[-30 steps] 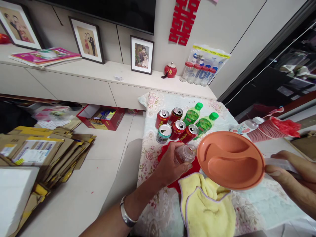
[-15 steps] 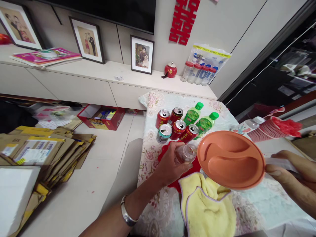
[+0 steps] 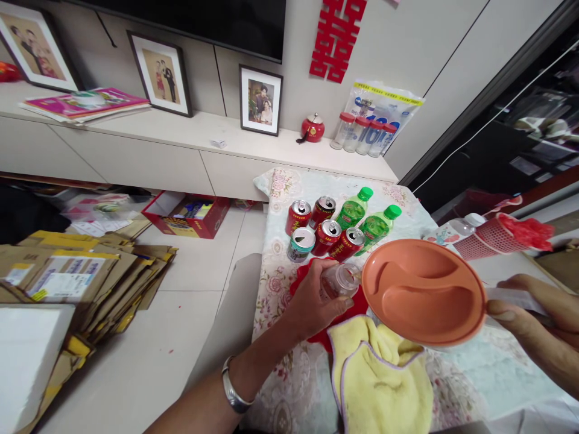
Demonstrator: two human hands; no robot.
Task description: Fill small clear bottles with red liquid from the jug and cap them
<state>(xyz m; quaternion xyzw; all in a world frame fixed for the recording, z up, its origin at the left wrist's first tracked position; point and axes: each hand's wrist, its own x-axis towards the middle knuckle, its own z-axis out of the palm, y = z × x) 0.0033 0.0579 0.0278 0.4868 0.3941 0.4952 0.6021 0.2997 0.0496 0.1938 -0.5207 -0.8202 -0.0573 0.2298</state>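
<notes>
Household furnishings are marking this place as a home, most likely its living room. A wide black flat television screen [image 3: 203, 24] is hanging above a long, low, off-white cabinet [image 3: 158, 161], where dark-framed, white-matted portraits of couples [image 3: 160, 73] are leaning against the pale wall panels. A red paper cut-out of Chinese characters [image 3: 337, 41] is decorating the wall, and a small, round, red lidded pot [image 3: 313, 129] is standing below it. A pale, flower-patterned cloth [image 3: 275, 298] is covering the table, while flattened brown cardboard boxes [image 3: 75, 274] are cluttering the light tiled floor [image 3: 136, 343].
</notes>
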